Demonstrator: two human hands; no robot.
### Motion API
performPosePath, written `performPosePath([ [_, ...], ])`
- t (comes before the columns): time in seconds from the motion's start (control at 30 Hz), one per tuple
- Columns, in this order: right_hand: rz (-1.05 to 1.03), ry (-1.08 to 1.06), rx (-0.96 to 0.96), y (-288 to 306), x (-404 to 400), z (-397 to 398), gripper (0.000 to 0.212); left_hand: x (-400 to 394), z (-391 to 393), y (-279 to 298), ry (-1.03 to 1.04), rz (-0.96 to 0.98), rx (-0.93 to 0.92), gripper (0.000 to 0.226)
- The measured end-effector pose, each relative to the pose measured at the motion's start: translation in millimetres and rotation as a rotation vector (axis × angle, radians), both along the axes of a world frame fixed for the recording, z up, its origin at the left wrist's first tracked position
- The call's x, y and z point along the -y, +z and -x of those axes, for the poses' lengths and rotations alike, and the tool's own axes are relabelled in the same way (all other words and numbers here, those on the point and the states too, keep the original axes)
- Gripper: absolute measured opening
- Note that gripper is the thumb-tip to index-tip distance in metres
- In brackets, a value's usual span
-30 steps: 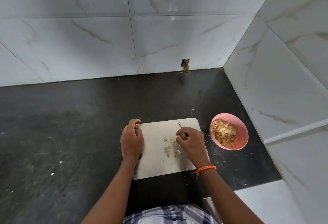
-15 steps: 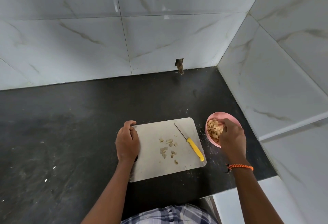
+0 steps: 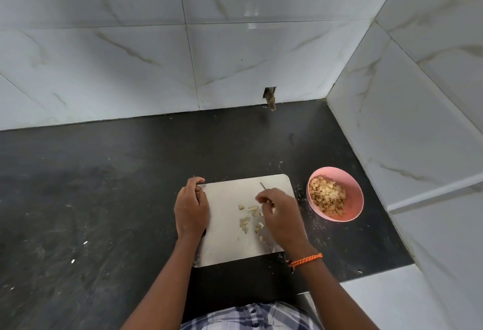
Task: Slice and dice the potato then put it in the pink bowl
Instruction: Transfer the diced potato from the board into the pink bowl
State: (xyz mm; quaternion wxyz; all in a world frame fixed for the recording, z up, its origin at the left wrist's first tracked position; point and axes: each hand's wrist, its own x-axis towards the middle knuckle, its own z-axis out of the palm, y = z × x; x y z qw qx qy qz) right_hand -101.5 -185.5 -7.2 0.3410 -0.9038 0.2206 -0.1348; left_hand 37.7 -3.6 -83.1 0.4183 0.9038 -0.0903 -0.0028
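Observation:
Several diced potato pieces (image 3: 245, 221) lie on the steel cutting board (image 3: 227, 241). My left hand (image 3: 190, 207) grips the board's left edge, thumb over the far corner. My right hand (image 3: 279, 217) hovers over the right half of the board with its fingers bent down next to the pieces; whether they pinch any is hidden. The knife's blade tip (image 3: 262, 186) sticks out beyond that hand, which hides the handle. The pink bowl (image 3: 352, 199), right of the board, holds a heap of diced potato (image 3: 326, 195).
The board and bowl sit on a dark stone counter (image 3: 104, 199) strewn with small scraps. White marble tiles form the back wall and the right wall (image 3: 418, 120), close behind the bowl. A small hole (image 3: 270, 97) opens in the back wall.
My right hand has come back from the pink bowl to the board and now covers the knife handle beside the pieces. My left hand has kept its hold on the board.

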Motion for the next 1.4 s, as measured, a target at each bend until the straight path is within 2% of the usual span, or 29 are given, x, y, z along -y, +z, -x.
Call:
performPosePath([
  [0.13, 0.027, 0.058, -0.136, -20.4, -21.5, -8.9, 0.028, -0.2, -0.7, 0.2, -0.006, -0.001, -0.002, 0.03],
  [0.37, 0.062, 0.012, -0.147, -27.9, -14.2, -11.3, 0.024, 0.2, -1.1, 1.6, -0.008, -0.003, -0.001, 0.029],
  [0.5, 0.071, -0.081, -0.163, -32.6, -6.9, -8.9, 0.034, 0.1, -0.7, 0.7, -0.005, 0.002, -0.007, 0.029],
  [0.63, 0.237, -0.013, -0.317, -45.0, -26.5, -5.3, 0.048, -0.5, -1.2, -1.2, -0.01, -0.002, -0.001, 0.029],
  [0.8, 0.271, 0.172, -0.326, -46.6, -54.9, -13.9, 0.055, -0.3, -1.7, -1.5, -0.009, -0.011, -0.01, 0.03],
  [0.97, 0.458, 0.568, -0.205, -57.6, -49.0, 3.6, 0.039, -1.4, -2.2, -0.6, -0.012, -0.015, -0.01, 0.03],
  [1.03, 0.574, 0.594, -0.173, -65.9, -30.7, 14.9, 0.033, -0.6, -2.4, 0.6, -0.007, -0.013, -0.012, 0.031],
  [1.1, 0.595, 0.484, -0.163, -69.0, -13.7, 24.8, 0.029, 0.1, -1.9, 1.9, -0.004, -0.02, -0.009, 0.031],
  [1.17, 0.547, 0.402, -0.185, -64.2, -5.0, 34.0, 0.034, 0.0, -1.4, 1.4, -0.003, -0.024, -0.01, 0.03],
  [1.4, 0.491, 0.494, -0.35, -55.6, -4.8, 65.0, 0.079, 0.6, -0.4, 1.9, -0.002, -0.009, -0.017, 0.032],
])
